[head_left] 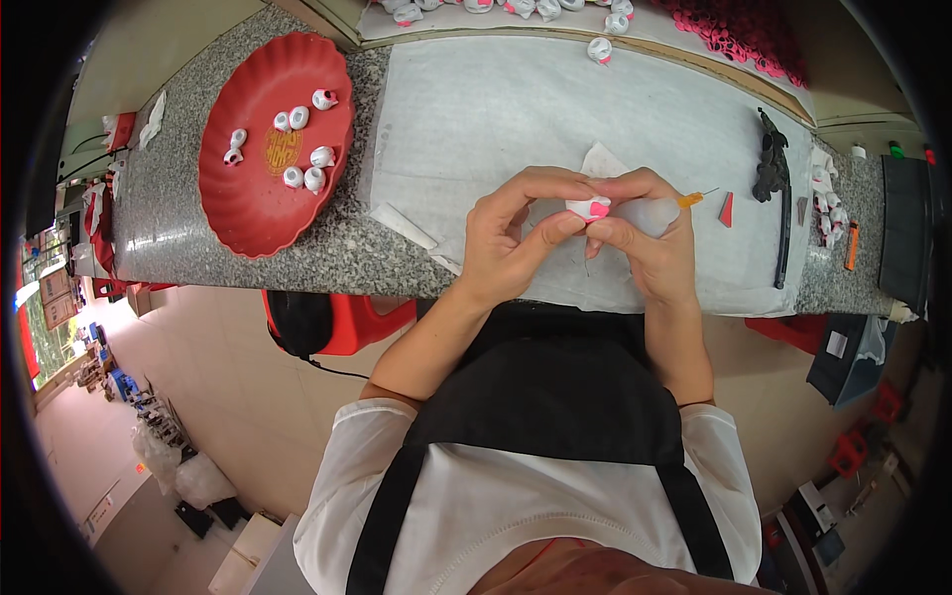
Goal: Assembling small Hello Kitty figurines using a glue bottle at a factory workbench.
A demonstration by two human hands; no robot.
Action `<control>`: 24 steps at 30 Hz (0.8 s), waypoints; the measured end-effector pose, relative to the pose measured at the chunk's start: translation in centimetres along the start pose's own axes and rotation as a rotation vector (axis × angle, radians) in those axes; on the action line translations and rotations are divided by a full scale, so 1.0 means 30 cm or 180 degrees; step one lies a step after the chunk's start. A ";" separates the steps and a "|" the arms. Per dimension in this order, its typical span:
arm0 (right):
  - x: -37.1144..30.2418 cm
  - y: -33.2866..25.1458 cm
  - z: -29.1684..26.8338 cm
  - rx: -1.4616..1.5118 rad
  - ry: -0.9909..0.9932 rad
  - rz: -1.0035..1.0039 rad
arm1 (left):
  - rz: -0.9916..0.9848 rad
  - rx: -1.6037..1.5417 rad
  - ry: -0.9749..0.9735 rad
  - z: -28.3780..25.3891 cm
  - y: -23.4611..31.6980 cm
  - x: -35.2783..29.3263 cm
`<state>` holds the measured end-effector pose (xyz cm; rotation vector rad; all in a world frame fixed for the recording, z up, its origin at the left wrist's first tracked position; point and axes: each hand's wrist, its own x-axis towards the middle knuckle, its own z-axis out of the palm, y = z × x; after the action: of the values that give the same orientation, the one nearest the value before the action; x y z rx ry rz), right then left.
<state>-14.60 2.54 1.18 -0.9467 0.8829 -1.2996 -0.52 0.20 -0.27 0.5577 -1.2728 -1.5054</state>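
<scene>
Over the white sheet, my two hands meet around a small rounded white piece with a bright pink patch. My left hand pinches it between thumb and fingers. From the other side, the thumb and fingers of my right hand touch the same piece. Tucked in my right hand is a translucent squeeze bottle with an orange nozzle and a thin needle tip pointing away to the right. A folded white paper lies just beyond my fingers. My hands partly hide the piece and the bottle.
A red scalloped plate with several similar pieces stands left on the granite counter. Right of my hands lie a red sliver, a black rod and an orange-handled tool. A pink pile fills the back shelf.
</scene>
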 end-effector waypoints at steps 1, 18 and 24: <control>0.000 0.001 0.000 0.0022 -0.0013 -0.0002 | 0.0001 -0.0001 0.0002 -0.001 -0.001 0.001; 0.002 0.000 -0.003 0.0095 0.0130 0.0103 | -0.0427 -0.0161 0.0004 0.005 0.004 0.010; 0.003 0.007 0.007 0.0112 0.0225 0.0064 | -0.0529 -0.0354 0.0022 0.005 0.012 0.012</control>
<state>-14.34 2.48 1.07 -0.8667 0.9190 -1.3340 -0.64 -0.01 0.20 0.6073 -1.1522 -1.6993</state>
